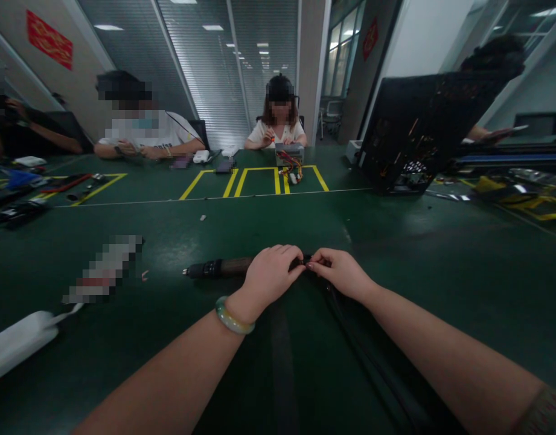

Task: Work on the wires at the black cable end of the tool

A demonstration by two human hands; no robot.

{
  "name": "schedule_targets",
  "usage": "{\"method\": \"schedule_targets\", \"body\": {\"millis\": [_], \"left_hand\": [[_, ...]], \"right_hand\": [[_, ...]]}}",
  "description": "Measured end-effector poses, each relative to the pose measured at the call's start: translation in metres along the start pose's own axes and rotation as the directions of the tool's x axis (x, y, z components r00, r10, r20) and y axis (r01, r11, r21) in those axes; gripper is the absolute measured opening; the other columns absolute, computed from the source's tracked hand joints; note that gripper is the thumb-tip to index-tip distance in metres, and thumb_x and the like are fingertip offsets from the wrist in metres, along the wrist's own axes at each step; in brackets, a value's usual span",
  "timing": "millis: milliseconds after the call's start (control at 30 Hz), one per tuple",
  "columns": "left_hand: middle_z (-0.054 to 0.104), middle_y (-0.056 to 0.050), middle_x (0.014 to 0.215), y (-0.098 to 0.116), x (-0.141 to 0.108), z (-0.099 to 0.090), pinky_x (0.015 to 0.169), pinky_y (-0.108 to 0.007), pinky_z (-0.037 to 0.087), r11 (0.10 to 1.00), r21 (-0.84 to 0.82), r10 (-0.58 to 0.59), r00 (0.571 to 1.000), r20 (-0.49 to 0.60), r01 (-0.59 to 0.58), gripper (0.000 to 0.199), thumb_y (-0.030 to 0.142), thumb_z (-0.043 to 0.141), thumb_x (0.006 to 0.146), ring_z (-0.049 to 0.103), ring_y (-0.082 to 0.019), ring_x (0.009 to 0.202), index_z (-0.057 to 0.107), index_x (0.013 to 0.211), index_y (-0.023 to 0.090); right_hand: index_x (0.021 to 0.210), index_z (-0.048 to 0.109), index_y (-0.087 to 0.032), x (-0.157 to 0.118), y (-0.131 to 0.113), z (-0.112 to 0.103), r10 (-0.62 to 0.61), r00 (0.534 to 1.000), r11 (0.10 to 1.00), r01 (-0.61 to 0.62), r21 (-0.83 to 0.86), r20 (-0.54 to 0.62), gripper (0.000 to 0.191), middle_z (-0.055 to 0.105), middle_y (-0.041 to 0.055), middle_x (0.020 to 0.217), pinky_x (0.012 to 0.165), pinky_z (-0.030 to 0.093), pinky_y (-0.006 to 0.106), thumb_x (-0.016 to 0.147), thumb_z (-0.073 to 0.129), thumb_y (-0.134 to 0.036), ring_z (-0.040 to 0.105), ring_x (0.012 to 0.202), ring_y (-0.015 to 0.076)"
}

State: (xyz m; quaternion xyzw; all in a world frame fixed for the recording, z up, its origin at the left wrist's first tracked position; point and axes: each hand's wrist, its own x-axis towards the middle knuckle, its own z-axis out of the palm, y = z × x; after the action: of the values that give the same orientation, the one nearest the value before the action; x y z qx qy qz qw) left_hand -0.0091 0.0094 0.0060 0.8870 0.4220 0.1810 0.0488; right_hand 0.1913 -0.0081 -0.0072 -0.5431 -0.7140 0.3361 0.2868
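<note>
- Left hand: lower centre of the frame, closed, fingers curled over the rear end of the tool. A pale green banded bangle sits on the wrist.
- Right hand: just right of the left hand, closed to a pinch, fingertips meeting the left hand's fingers at the tool's dark rear end.
- Dark cylindrical tool: held between both hands just above the desk, lying level and pointing toward the left of the frame, with a ribbed black collar and a narrow metal tip.
- Black cable: runs from the hands toward the bottom of the frame.
- Desk: dark green surface filling the lower half of the frame.
- Pixelated object: left of the tool, on the desk, too blurred to identify.
- White object: lower left corner, on the desk.
- Yellow tape outlines: on the desk, upper centre.
- Metal box with red and yellow wires: on the far tape outline, in front of a seated co-worker.
- Co-worker in a white shirt: far side of the desk, upper left, both hands on the desk.
- Black perforated case: upper right, tilted, standing on the desk.
</note>
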Motion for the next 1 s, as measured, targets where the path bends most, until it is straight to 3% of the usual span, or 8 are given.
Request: {"method": "schedule_targets", "body": {"millis": [233,400,733,867,1000], "left_hand": [[0.062,-0.001,0.109,-0.0001,-0.0008,-0.0022,0.089,-0.036,0.044,0.998,-0.024,0.064,0.998,0.018,-0.063,0.014,0.024,0.051,0.091,0.056,-0.020,0.101,0.059,0.103,0.024],[0.062,-0.003,0.109,0.0004,-0.0018,-0.0018,0.089,-0.037,0.045,0.999,-0.021,0.027,1.000,-0.009,-0.027,0.023,0.029,0.056,0.089,0.057,-0.021,0.101,0.056,0.111,0.023],[0.063,-0.001,0.111,-0.0011,-0.0010,0.0023,0.088,-0.037,0.047,0.996,-0.025,0.084,0.993,-0.086,-0.087,0.013,0.022,0.056,0.088,0.059,-0.020,0.101,0.060,0.100,0.024],[0.064,-0.002,0.107,-0.0011,-0.0013,0.0038,0.087,-0.038,0.048,0.998,-0.039,0.038,0.993,-0.109,-0.043,0.020,0.026,0.061,0.085,0.060,-0.021,0.098,0.059,0.105,0.023],[0.065,-0.003,0.103,-0.0012,-0.0015,0.0037,0.086,-0.038,0.048,0.999,-0.042,0.014,0.994,-0.106,-0.019,0.013,0.029,0.060,0.086,0.061,-0.021,0.096,0.060,0.098,0.022]], "right_hand": [[0.085,0.066,-0.020,0.0003,0.0009,-0.0006,0.012,1.000,1.000,-0.012,0.011,0.016,0.018,0.065,-0.0020,0.073,0.054,0.040,0.022,0.087,0.058,-0.036,0.058,0.061,0.0124],[0.083,0.066,-0.020,0.0007,0.0015,-0.0005,0.004,1.000,1.000,-0.004,0.013,0.006,0.017,0.065,-0.0020,0.073,0.057,0.042,0.023,0.086,0.059,-0.035,0.059,0.065,0.0131],[0.082,0.064,-0.020,0.0024,0.0028,0.0006,0.027,1.000,0.999,-0.027,0.026,0.004,0.018,0.063,-0.0026,0.068,0.053,0.040,0.022,0.087,0.058,-0.036,0.058,0.060,0.0120],[0.081,0.063,-0.020,0.0024,0.0027,0.0004,0.033,0.999,0.999,-0.033,0.020,0.003,0.019,0.064,-0.0022,0.069,0.053,0.040,0.022,0.087,0.057,-0.037,0.058,0.060,0.0126],[0.082,0.064,-0.021,0.0024,0.0031,-0.0003,0.027,1.000,1.000,-0.027,0.012,0.001,0.019,0.065,-0.0020,0.071,0.055,0.041,0.023,0.087,0.057,-0.038,0.059,0.062,0.0131]]}}
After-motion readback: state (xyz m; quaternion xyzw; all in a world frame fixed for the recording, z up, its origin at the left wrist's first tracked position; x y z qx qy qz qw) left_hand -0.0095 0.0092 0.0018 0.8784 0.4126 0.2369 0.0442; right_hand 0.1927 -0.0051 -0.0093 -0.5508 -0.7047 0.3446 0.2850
